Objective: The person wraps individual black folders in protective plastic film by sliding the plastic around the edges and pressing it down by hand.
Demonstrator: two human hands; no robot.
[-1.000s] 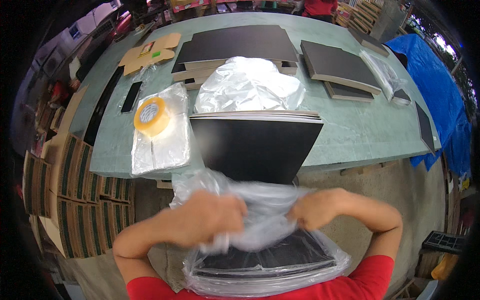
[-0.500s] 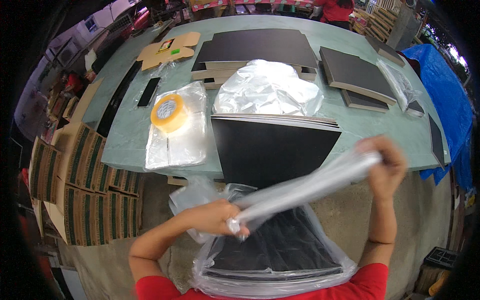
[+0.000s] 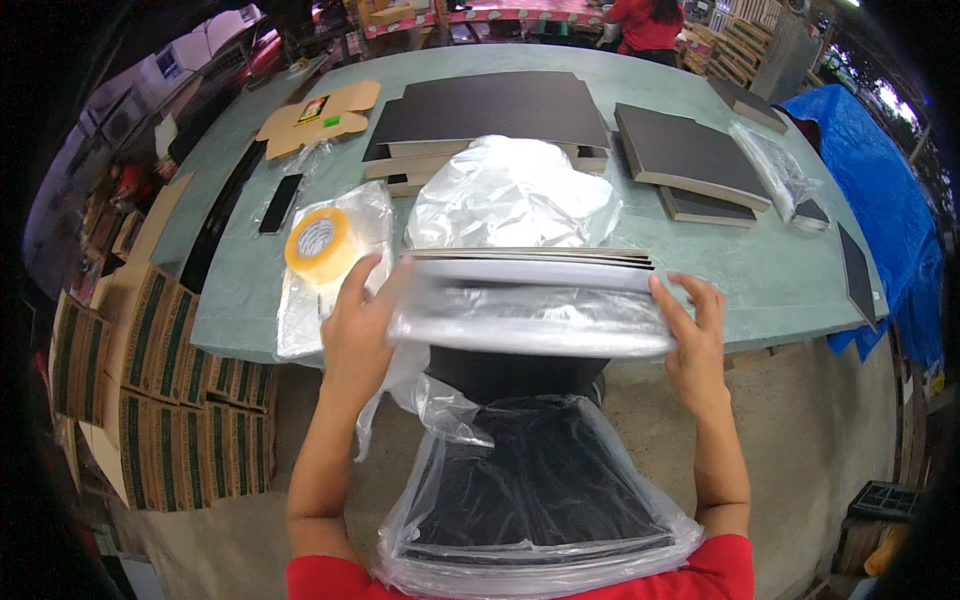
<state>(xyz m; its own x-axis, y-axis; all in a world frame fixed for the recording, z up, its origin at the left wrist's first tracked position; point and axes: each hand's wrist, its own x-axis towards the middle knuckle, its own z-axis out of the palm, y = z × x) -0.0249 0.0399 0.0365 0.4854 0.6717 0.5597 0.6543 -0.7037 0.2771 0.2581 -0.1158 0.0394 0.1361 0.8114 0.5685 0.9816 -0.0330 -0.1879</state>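
A clear plastic bag (image 3: pixel 540 325) stretches between my two hands across the front of a stack of black boards (image 3: pixel 515 370), which leans at the table's near edge. My left hand (image 3: pixel 360 335) grips the bag's left end, its fingertips smeared by motion. The bag's right end is in my right hand (image 3: pixel 698 335), thumb at the boards' corner and the other fingers bent. Whether the bag goes around the boards or only lies against them I cannot tell. Below, close to my body, lie more black boards (image 3: pixel 540 480) under clear plastic. A loose plastic flap (image 3: pixel 440 405) hangs beneath my left hand.
On the green table (image 3: pixel 750 290) are crumpled clear plastic (image 3: pixel 515 195), a tape roll (image 3: pixel 318 245) on flat plastic bags (image 3: pixel 300 320), a phone (image 3: pixel 281 204), and black-topped stacks (image 3: pixel 490 110). Cardboard cartons (image 3: pixel 160 430) stand left; a blue tarp (image 3: pixel 870 190) hangs right. A person in red (image 3: pixel 648 28) is beyond.
Both hands have moved forward, the left going up to the boards' left side. The twisted plastic strip has been spread level across the boards' upper part. My view has shifted slightly.
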